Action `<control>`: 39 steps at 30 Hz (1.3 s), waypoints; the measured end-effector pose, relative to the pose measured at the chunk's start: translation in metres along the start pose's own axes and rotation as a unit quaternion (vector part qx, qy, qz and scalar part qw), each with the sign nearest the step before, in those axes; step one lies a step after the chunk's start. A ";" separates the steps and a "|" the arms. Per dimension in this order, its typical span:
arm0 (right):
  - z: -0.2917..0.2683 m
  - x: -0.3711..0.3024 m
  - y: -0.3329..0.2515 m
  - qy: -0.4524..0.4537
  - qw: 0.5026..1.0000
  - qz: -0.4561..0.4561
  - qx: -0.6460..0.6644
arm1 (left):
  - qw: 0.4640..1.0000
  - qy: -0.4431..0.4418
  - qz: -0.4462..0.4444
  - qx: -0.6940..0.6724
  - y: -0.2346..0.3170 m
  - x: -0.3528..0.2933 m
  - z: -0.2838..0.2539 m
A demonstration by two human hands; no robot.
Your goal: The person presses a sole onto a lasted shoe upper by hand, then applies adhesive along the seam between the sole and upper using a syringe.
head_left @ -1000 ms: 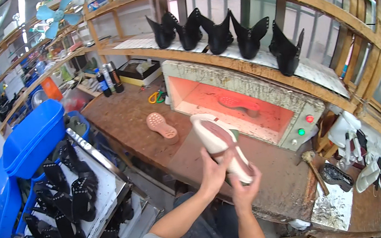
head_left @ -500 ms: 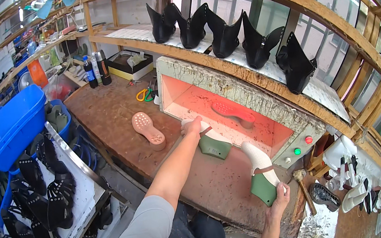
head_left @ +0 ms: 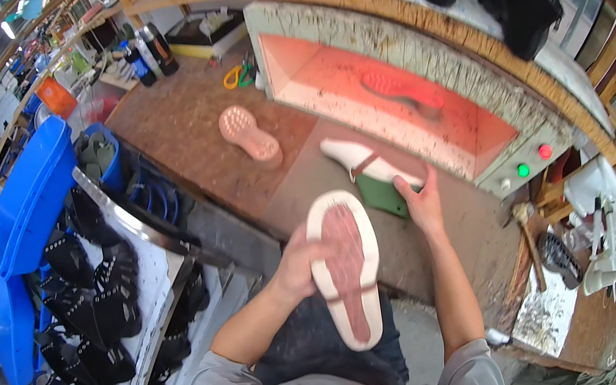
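Note:
My left hand (head_left: pixel 298 263) is closed around the side of a cream shoe (head_left: pixel 347 274), held up with its underside facing me. That underside has a cream rim and a brownish-pink middle. My right hand (head_left: pixel 423 201) grips the heel end of a second cream shoe (head_left: pixel 348 153) with a brown strap, on a green shoe last (head_left: pixel 380 196), lying on its side on the bench. A pale pink outsole (head_left: pixel 250 139) lies to the left, studded side up. Another outsole (head_left: pixel 398 91) sits inside the red-lit heating box (head_left: pixel 373 40).
Black shoe uppers (head_left: pixel 526 8) stand on the wooden shelf above the box. Scissors (head_left: pixel 237 76) and bottles (head_left: pixel 140 65) are at the back left. At left stand a rack of black uppers (head_left: pixel 106 299) and blue tubs (head_left: pixel 29 196). A hammer (head_left: pixel 529 240) lies at right.
My left hand has lifted a cream shoe toward me, underside now showing. My right hand has moved to the heel of the other shoe on the bench. The view has shifted downward.

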State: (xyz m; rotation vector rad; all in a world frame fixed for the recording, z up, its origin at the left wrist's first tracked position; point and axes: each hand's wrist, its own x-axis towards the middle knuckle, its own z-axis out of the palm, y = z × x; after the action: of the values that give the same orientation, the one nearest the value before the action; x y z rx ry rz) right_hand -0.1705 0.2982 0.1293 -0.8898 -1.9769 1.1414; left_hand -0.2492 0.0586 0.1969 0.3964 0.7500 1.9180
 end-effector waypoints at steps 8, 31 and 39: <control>-0.052 -0.175 -0.075 -0.400 0.809 0.062 0.426 | 0.984 -0.052 -0.167 0.045 -0.047 -0.114 0.023; -0.053 -0.256 -0.107 -0.423 0.841 0.085 0.326 | 0.968 0.008 -0.207 0.144 -0.034 -0.166 0.036; -0.060 -0.267 -0.111 -0.415 0.858 0.056 0.298 | 0.955 -0.002 -0.211 0.207 -0.031 -0.168 0.040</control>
State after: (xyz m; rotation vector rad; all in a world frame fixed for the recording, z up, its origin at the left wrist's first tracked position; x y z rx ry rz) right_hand -0.0029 0.0634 0.1946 -0.1593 -1.9527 2.3195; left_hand -0.1300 -0.0682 0.2151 0.4525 1.1407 1.3562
